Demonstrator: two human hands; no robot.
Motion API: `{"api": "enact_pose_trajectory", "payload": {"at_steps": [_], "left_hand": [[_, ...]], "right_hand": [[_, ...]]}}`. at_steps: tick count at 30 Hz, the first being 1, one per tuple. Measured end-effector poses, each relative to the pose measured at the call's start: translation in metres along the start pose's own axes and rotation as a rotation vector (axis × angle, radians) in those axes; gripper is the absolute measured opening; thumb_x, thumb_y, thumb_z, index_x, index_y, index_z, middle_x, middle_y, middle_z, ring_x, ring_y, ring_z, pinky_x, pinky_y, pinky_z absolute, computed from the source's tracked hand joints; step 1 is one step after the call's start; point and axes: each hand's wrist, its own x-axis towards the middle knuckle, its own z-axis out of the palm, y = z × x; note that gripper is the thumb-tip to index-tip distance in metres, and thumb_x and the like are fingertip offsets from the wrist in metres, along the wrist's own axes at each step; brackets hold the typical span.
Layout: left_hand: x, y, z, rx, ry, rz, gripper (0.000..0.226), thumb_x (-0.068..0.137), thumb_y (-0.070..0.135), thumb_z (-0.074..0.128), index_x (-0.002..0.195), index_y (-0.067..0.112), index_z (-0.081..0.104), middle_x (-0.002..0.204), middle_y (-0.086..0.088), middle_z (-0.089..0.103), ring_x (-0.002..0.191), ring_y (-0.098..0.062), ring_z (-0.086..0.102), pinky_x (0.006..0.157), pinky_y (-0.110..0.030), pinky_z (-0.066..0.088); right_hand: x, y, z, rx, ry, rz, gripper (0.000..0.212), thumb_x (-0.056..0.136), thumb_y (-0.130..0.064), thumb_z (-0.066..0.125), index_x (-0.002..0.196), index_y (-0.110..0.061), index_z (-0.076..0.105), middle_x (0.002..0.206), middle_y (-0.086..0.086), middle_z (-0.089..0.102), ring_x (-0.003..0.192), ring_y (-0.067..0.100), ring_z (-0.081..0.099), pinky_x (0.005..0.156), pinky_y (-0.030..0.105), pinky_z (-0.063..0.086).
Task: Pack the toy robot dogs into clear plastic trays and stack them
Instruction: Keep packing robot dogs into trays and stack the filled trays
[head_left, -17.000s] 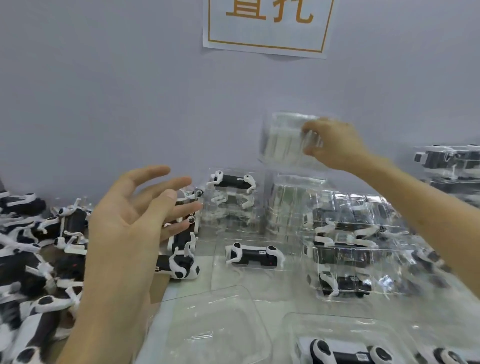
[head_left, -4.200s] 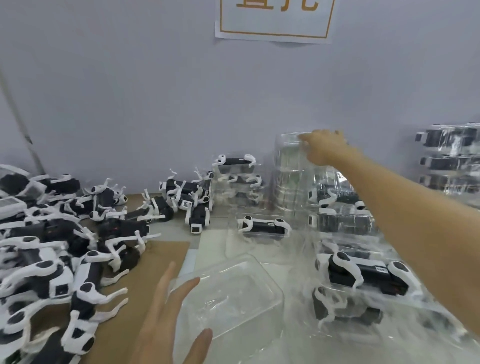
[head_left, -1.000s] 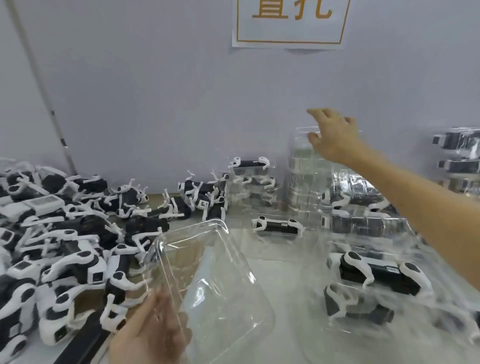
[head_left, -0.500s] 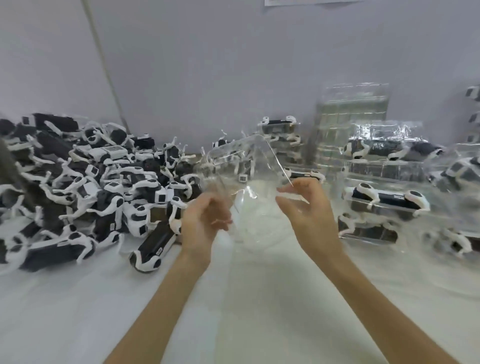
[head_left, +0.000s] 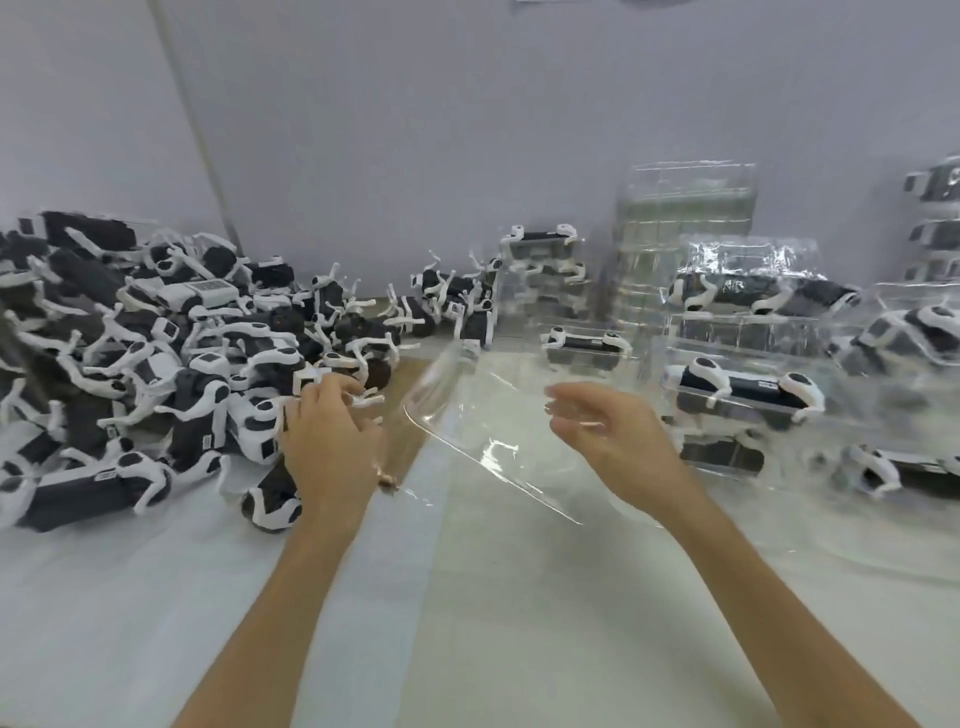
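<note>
Tray is hanging tilted over counter, right hand alone curling round its rim now. Left hand, off it, is reaching into dog pile, fingers bending on a leg; can't tell if gripping yet. Loading prob. starting.

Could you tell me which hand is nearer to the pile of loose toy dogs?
Left. The left hand touches the edge of the pile; the right hand holds the tray, apart to the right of it.
</note>
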Motion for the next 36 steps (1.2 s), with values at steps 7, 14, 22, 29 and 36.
{"api": "enact_pose_trajectory", "payload": {"at_steps": [7, 14, 22, 29, 36], "left_hand": [[0.004, -0.001, -0.003, 0.024, -0.154, -0.059, 0.024, 0.087, 0.008, 0.048, 0.09, 0.024, 0.065, 0.094, -0.001, 0.067, 0.095, -0.029, 0.059, 0.08, -0.048, 0.052], [0.007, -0.004, -0.004, -0.129, -0.148, -0.02, 0.042, 0.077, -0.013, 0.044, 0.082, 0.023, 0.065, 0.08, 0.009, 0.066, 0.085, -0.018, 0.063, 0.068, -0.031, 0.049], [0.007, 0.028, -0.03, -0.735, 0.04, 0.328, 0.048, 0.089, -0.017, 0.045, 0.076, 0.023, 0.067, 0.09, 0.013, 0.074, 0.091, -0.011, 0.069, 0.069, -0.017, 0.05], [0.002, 0.093, -0.055, -1.057, -0.126, 0.52, 0.038, 0.091, -0.013, 0.048, 0.072, 0.011, 0.07, 0.105, 0.003, 0.076, 0.099, -0.023, 0.07, 0.085, -0.027, 0.051], [-0.008, 0.131, -0.052, -1.132, -0.26, 0.529, 0.03, 0.099, -0.008, 0.048, 0.093, 0.013, 0.069, 0.103, -0.003, 0.076, 0.106, -0.026, 0.07, 0.077, -0.04, 0.059]], "right_hand": [[0.002, 0.009, -0.003, -0.24, -0.212, 0.038, 0.033, 0.096, -0.011, 0.063, 0.126, -0.024, 0.066, 0.116, -0.014, 0.069, 0.107, -0.003, 0.057, 0.097, 0.013, 0.04], [0.001, 0.013, 0.001, -0.202, -0.021, -0.11, 0.035, 0.089, -0.009, 0.071, 0.119, -0.027, 0.066, 0.121, -0.012, 0.058, 0.107, 0.003, 0.055, 0.089, 0.001, 0.032], [-0.004, -0.003, 0.001, -0.086, 0.202, -0.355, 0.03, 0.087, -0.004, 0.071, 0.114, -0.018, 0.066, 0.116, -0.005, 0.061, 0.096, 0.004, 0.065, 0.086, 0.009, 0.044], [-0.017, -0.022, 0.016, 0.262, 0.109, -0.252, 0.063, 0.081, -0.049, 0.077, 0.135, -0.036, 0.047, 0.135, -0.023, 0.054, 0.117, -0.001, 0.06, 0.092, 0.018, 0.05], [-0.013, -0.029, 0.012, 0.535, 0.184, -0.199, 0.029, 0.092, -0.022, 0.06, 0.122, -0.02, 0.064, 0.108, -0.002, 0.071, 0.09, 0.022, 0.071, 0.072, 0.033, 0.057]]}}
